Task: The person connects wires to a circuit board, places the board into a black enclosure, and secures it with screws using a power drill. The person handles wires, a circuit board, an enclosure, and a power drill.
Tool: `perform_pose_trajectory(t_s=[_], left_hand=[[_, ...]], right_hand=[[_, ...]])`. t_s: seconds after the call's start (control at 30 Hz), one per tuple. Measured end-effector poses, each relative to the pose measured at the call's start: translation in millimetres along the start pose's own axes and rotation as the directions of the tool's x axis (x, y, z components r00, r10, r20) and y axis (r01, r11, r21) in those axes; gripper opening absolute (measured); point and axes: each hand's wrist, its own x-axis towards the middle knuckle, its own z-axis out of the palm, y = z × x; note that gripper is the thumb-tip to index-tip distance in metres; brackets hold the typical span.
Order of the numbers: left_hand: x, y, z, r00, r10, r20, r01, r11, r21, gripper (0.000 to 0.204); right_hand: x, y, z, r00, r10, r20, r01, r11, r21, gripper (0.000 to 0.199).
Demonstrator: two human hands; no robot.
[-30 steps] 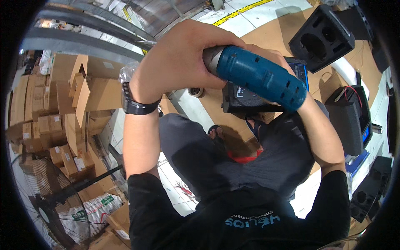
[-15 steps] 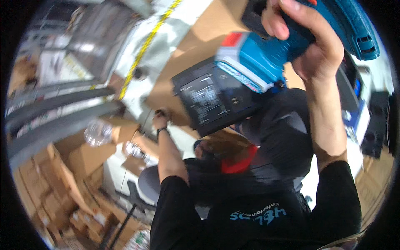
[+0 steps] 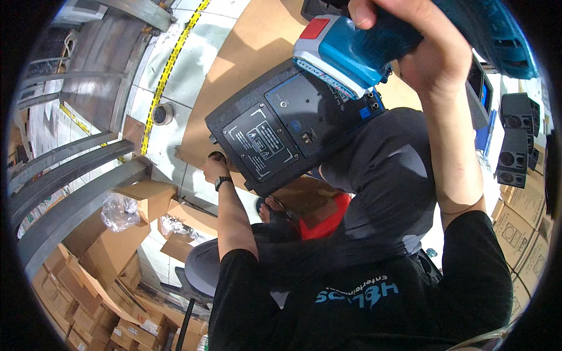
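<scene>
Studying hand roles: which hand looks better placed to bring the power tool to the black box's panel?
Right, probably: the right grip holds the blue power tool, seen partly over the panel; the left grip is down beside the box.

White print with triangular warning signs stands on the black plate (image 3: 261, 142) of the speaker box (image 3: 301, 120). Lettering also marks the battery (image 3: 328, 58) of the blue power tool (image 3: 374, 50), the black shirt (image 3: 357, 291), the yellow tape (image 3: 166, 78) and brown cartons (image 3: 518, 234).
</scene>
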Motion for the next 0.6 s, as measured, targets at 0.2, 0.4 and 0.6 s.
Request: perform_pose_trajectory(t_s=[0.2, 0.4, 0.6], left_hand=[[-2.5, 0.2, 0.3, 0.996, 0.075, -0.04, -0.077, 0.996, -0.051, 0.024], [2.6, -4.5, 5.9, 0.996, 0.087, -0.008, -0.088, 0.993, -0.073, 0.024], [7.5, -5.6, 3.8, 0.997, 0.078, -0.018, -0.08, 0.986, -0.144, 0.026]], right_hand=[[2.6, -1.6, -3.8, 0.992, 0.126, 0.026, -0.126, 0.992, -0.006, 0.033], [-3.4, -2.6, -10.3, 0.993, 0.108, 0.04, -0.111, 0.991, 0.08, 0.035], [-8.5, -13.6, -10.9, 0.949, 0.306, 0.08, -0.31, 0.95, 0.04, 0.034]])
